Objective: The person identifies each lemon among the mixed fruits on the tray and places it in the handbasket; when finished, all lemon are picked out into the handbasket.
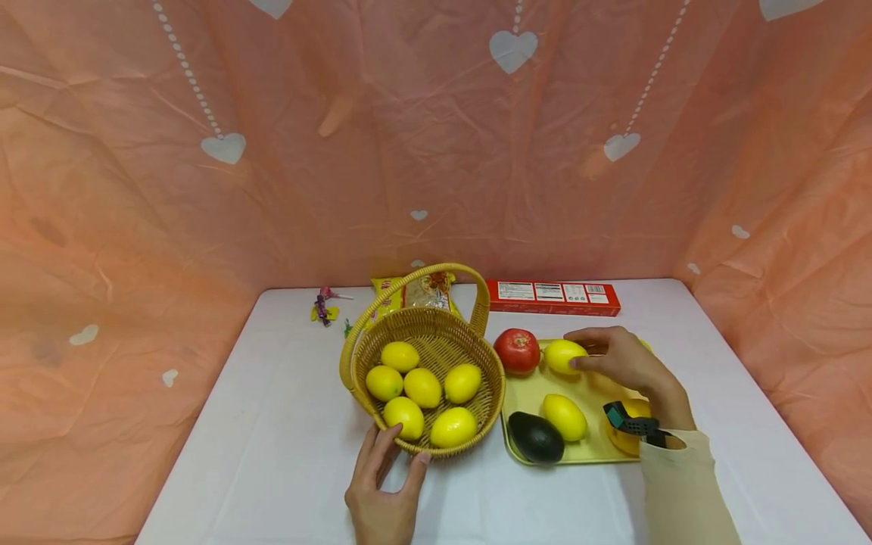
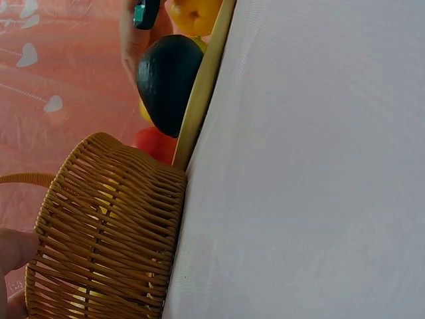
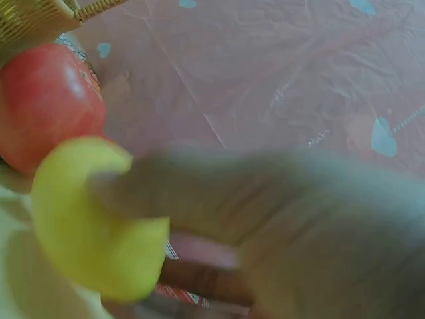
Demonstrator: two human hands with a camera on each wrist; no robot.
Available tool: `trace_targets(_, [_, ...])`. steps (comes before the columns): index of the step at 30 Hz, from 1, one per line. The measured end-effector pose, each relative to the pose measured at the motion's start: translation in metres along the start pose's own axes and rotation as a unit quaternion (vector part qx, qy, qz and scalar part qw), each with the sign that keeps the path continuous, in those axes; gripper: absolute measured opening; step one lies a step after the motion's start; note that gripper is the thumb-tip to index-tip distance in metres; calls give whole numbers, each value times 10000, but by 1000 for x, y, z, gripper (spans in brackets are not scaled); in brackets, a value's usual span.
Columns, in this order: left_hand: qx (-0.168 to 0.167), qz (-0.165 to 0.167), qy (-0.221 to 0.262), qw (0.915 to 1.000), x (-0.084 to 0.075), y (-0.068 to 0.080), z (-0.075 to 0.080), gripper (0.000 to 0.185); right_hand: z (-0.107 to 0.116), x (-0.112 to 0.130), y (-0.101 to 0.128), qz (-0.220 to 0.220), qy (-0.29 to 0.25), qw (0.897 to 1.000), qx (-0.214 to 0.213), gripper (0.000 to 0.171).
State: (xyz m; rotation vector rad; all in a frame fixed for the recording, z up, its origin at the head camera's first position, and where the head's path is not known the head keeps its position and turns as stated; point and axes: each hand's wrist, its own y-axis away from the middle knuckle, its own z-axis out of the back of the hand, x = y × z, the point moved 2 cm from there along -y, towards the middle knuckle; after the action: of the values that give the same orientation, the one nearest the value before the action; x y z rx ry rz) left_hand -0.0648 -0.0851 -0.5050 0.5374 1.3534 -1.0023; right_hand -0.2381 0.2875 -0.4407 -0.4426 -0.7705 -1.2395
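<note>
My left hand is at the near side of a wicker basket, with thumb and index fingertips resting on its rim. Several lemons lie inside the basket, and its handle arches over the back. Over the far part of a yellow tray, my right hand pinches a lemon between thumb and fingers. The right wrist view shows this lemon with the thumb across it. Another lemon, a dark green avocado and a yellow-orange fruit, partly hidden by the wrist, lie on the tray.
A red round fruit sits at the tray's far left corner, close to the basket. Behind stand a long red box and a yellow snack bag. Small wrapped candies lie at the back left of the white table.
</note>
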Motion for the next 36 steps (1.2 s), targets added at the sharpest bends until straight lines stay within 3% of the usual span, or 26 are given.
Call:
trace_targets(10, [-17, 71, -19, 10000, -1, 0, 0, 50, 8, 19, 11, 828, -1248, 9887, -67, 45])
trace_targets(14, [-4, 84, -34, 10000, -2, 0, 0, 49, 2, 31, 10, 1294, -1632, 9777, 262, 44])
trace_targets(20, [20, 112, -26, 9999, -1, 0, 0, 49, -16, 47, 4, 1975, -2071, 9535, 949, 44])
trace_targets(26, [10, 144, -15, 9999, -1, 0, 0, 50, -38, 59, -7, 2282, -2323, 9358, 1348, 43])
trace_targets(31, [35, 206, -4, 9998, -1, 0, 0, 49, -52, 68, -14, 2305, -2070, 9392, 1482, 43])
trace_targets(36, [29, 231, -3, 9997, 0, 0, 0, 49, -61, 87, -18, 2244, -1316, 9535, 1522, 43])
